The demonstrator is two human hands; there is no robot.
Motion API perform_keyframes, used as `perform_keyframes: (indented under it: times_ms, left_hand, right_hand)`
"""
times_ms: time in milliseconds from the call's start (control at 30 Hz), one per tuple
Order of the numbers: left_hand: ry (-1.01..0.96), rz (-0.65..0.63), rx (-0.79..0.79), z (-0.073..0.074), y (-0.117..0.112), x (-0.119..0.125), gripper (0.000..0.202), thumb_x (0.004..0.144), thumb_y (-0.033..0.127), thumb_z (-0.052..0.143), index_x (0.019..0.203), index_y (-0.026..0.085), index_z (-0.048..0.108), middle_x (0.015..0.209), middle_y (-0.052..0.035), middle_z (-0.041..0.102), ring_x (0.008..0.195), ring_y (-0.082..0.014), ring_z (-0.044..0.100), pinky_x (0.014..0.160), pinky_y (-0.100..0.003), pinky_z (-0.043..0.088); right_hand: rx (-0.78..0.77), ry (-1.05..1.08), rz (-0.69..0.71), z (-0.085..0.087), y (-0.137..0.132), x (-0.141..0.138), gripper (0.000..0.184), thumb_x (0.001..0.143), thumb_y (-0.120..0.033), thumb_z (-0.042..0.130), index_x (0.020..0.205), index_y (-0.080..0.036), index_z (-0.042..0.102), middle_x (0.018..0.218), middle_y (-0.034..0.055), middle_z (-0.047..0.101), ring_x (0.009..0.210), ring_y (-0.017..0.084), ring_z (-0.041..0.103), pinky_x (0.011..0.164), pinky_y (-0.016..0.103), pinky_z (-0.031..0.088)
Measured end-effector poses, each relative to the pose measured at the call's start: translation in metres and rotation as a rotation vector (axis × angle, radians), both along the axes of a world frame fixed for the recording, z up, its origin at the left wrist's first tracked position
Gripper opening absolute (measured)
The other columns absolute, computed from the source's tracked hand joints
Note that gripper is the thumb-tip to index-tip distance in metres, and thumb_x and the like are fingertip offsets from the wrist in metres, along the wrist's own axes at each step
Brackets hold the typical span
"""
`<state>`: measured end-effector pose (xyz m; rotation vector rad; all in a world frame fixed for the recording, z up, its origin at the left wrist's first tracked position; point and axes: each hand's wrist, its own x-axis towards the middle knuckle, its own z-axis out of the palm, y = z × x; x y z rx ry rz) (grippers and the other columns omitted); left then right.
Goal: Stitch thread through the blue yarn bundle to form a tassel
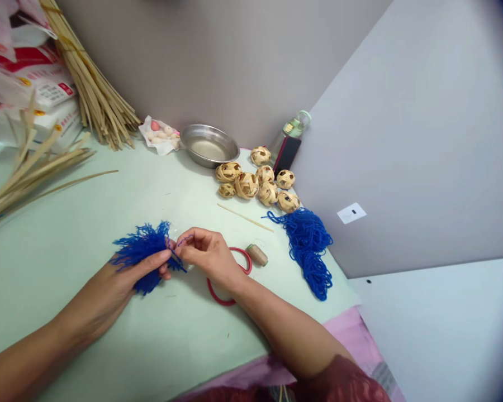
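A fluffy bunch of blue yarn (145,243) with frayed, cut ends is gripped in my left hand (145,268), the thumb lying across it. My right hand (207,254) meets the left at the bunch's right side, its thumb and forefinger pinched on a thin strand of blue yarn (185,239). Beneath and beside my right hand lie red-handled scissors (248,261), their blades mostly hidden. A spool of tan thread (257,255) rests just right of the handles. Further right is a loose heap of blue yarn (308,240).
Several woven bamboo balls (247,185) cluster behind, near a metal bowl (209,146), a bottle (291,131) and a dark phone (288,155). Bamboo strips (37,178) lie at left, with a tied bundle (96,89) against the wall. One thin strip (245,218) lies mid-table.
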<state>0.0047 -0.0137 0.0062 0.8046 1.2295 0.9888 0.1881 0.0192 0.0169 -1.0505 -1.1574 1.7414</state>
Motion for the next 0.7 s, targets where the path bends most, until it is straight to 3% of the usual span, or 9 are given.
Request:
perform_keyframes:
  times_ms: [100,200,267,433,567,700]
  left_hand:
    - [0.06,-0.032,0.014,0.0,0.0,0.001,0.046,0.06,0.069,0.099,0.064,0.026,0.083,0.068,-0.0039,0.077,0.07,-0.0235,0.067,0.064,-0.031,0.057]
    - [0.022,0.026,-0.055,0.005,0.0,0.004,0.045,0.056,0.066,0.102,0.065,0.026,0.082,0.067,-0.0031,0.076,0.068,-0.0224,0.067,0.065,-0.031,0.058]
    - [-0.018,0.068,-0.088,0.009,0.0,0.005,0.044,0.053,0.061,0.104,0.067,0.026,0.082,0.066,-0.0018,0.075,0.067,-0.0208,0.066,0.063,-0.03,0.057]
    - [-0.1,0.104,-0.084,0.01,0.001,0.003,0.042,0.056,0.054,0.106,0.075,0.024,0.083,0.07,-0.0002,0.075,0.068,-0.0183,0.065,0.062,-0.027,0.058]
    - [-0.152,0.172,-0.109,0.009,0.004,0.002,0.041,0.058,0.051,0.107,0.081,0.026,0.084,0.07,0.0023,0.072,0.065,-0.0156,0.063,0.058,-0.023,0.056]
    - [-0.133,0.142,-0.121,0.009,0.004,0.002,0.044,0.054,0.054,0.107,0.079,0.025,0.085,0.069,0.0009,0.074,0.065,-0.0167,0.065,0.058,-0.024,0.058]
  right_hand:
    - [0.01,0.01,0.01,0.004,0.0,0.001,0.043,0.065,-0.048,0.101,0.083,-0.02,0.074,0.075,-0.0015,0.067,0.069,0.012,0.052,0.07,0.029,0.044]
    - [0.074,-0.023,-0.01,0.005,-0.001,0.003,0.045,0.077,-0.059,0.093,0.085,-0.02,0.074,0.073,-0.0023,0.062,0.067,0.012,0.048,0.067,0.028,0.041]
    - [0.091,-0.069,-0.018,0.004,-0.002,0.003,0.047,0.077,-0.061,0.094,0.084,-0.021,0.071,0.072,-0.0029,0.061,0.068,0.013,0.048,0.065,0.028,0.039]
    - [0.072,-0.034,0.121,-0.001,-0.005,0.0,0.054,0.072,-0.064,0.097,0.083,-0.022,0.065,0.075,-0.0007,0.067,0.072,0.016,0.058,0.072,0.031,0.049]
    - [0.106,-0.104,0.059,0.0,-0.003,0.002,0.046,0.075,-0.057,0.096,0.081,-0.02,0.069,0.075,-0.0028,0.064,0.07,0.013,0.052,0.069,0.028,0.043]
    - [0.062,-0.102,0.036,0.001,-0.001,0.003,0.042,0.077,-0.053,0.093,0.083,-0.02,0.068,0.074,-0.0031,0.064,0.066,0.012,0.051,0.065,0.028,0.041]
